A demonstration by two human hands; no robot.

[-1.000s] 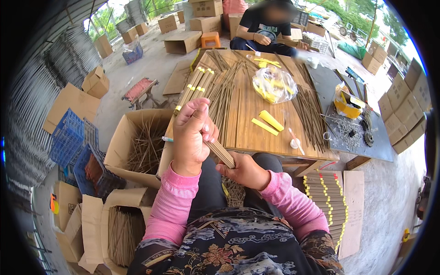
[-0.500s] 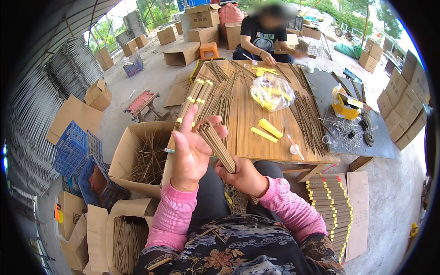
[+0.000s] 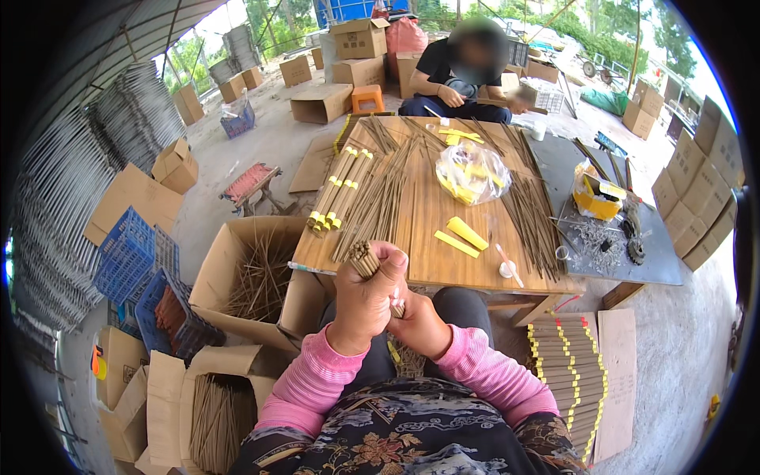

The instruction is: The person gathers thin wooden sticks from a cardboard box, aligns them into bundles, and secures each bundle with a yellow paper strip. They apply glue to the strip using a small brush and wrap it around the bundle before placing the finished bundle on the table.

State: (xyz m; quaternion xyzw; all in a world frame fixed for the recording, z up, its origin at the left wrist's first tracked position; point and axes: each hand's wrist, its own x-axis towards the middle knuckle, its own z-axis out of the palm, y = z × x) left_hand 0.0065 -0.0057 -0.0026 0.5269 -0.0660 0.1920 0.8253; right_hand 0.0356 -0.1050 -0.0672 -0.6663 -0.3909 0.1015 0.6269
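Observation:
A bundle of thin brown incense sticks (image 3: pixel 363 259) is held upright in front of me, just short of the table's near edge. My left hand (image 3: pixel 358 305) wraps round its upper part, the tips poking out above the fist. Lower down, my right hand (image 3: pixel 422 326) closes on the same bundle; the fingers are partly hidden. Beyond them on the wooden table (image 3: pixel 419 265) lie incense bundles with yellow bands (image 3: pixel 339 190) and loose incense sticks (image 3: pixel 388 186). Yellow paper strips (image 3: pixel 457 243) lie to the right, beside a small white pot (image 3: pixel 507 270) with a thin stick across it.
Boxes of loose sticks (image 3: pixel 261 277) (image 3: pixel 214 419) stand at my left, near blue crates (image 3: pixel 125 253). A clear bag of yellow paper (image 3: pixel 473 176) sits mid-table. A co-worker (image 3: pixel 455 75) sits across. Banded bundles (image 3: pixel 566 372) lie on cardboard low at right.
My left hand, spread open beside the bundle before, has closed round its upper part. The bundle now stands more upright and nearer to me. The co-worker's hand has drawn back from the table.

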